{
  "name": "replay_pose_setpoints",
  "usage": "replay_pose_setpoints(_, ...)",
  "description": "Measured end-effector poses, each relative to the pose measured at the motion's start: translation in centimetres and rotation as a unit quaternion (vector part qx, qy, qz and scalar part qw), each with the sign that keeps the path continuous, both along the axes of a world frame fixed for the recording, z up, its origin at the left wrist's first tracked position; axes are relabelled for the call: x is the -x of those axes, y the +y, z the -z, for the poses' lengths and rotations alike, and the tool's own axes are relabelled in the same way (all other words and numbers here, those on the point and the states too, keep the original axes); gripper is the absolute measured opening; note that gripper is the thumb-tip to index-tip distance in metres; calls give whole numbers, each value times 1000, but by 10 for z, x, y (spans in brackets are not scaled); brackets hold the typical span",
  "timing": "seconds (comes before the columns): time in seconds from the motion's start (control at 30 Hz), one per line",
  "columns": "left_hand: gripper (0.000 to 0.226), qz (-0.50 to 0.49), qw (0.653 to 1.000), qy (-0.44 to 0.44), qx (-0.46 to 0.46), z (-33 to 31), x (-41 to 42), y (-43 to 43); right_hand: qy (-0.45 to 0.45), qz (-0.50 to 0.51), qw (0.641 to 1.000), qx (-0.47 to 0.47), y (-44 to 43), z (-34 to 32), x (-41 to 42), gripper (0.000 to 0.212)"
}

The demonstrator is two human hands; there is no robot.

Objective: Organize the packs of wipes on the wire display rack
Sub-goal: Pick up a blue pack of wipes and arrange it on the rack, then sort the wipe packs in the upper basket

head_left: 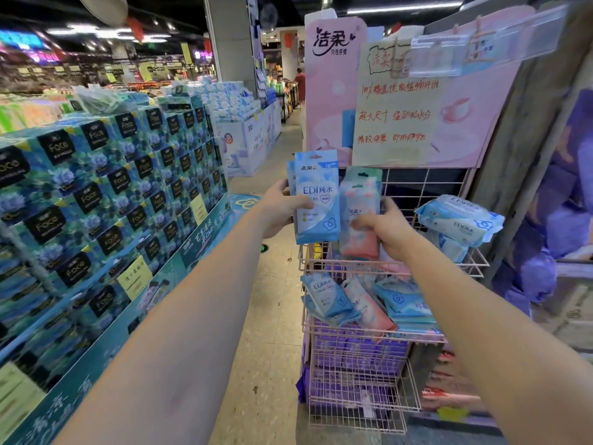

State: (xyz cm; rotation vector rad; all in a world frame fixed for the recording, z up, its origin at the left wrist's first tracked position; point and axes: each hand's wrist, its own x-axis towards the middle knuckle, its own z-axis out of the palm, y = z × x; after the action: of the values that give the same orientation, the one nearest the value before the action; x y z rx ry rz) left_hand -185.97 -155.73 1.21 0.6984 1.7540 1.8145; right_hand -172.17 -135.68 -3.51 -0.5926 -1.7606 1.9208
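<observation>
Gripping a blue EDI wipes pack (pixel 317 200) by thumb and fingers, the left hand (pixel 282 208) is held just left of the right hand (pixel 386 231), by which a pink wipes pack (pixel 357 200) is clasped over the top shelf of the pink wire rack (pixel 426 184). Larger blue packs (pixel 459 220) are stacked right of that hand.

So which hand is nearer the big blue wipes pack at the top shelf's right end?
Right. The right hand, gripping a pink pack, is just left of the big blue wipes pack; the left hand, holding a slim blue pack, is farther left, beyond the pink one.
</observation>
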Motion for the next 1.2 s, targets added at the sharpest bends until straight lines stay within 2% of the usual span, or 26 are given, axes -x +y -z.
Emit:
replay_pose_setpoints(0.13, 49, 0, 999, 31, 24, 11, -13, 18, 21, 31, 999, -22, 18, -8, -12, 61)
replay_pose_setpoints(0.27, 55, 20, 989, 107, 103, 29, -20, 26, 29, 27, 999, 1, 27, -5, -24, 56)
replay_pose_setpoints(0.43, 48, 0, 980, 158, 122, 41, -9, 23, 6, -21, 999, 44, 20, 14, -27, 71)
replay_pose_setpoints(0.67, 54, -12, 968, 166, 190, 41, 2, 18, 25, -58, 995, 75, 18, 10, -22, 72)
replay_pose_setpoints(0.73, 69, -17, 956, 180, 232, 40, -2, 20, 22, -78, 993, 84, 16, 12, -24, 64)
replay_pose_setpoints(0.8, 92, -79, 931, 232, 271, 36, -8, 24, 26, -82, 992, 92, 18, 13, -26, 58)
replay_pose_setpoints(0.83, 95, -128, 922, 259, 257, 31, -14, 25, 33, -83, 991, 98, 19, 12, -27, 56)
replay_pose_setpoints(0.9, 86, -210, 902, 327, 187, 18, -29, 27, 45, -91, 989, 109, 20, 9, -27, 53)
replay_pose_setpoints(1.0, 62, -204, 886, 399, 122, 2, -47, 39, 54, -114, 987, 101, 19, 7, -29, 49)
replay_pose_setpoints(1.07, 59, -170, 906, 375, 94, -2, -59, 50, 58, -132, 985, 94, 18, 4, -31, 49)
replay_pose_setpoints(1.2, 66, -85, 959, 255, 86, 3, -77, 72, 82, -144, 982, 93, 19, -1, -37, 54)
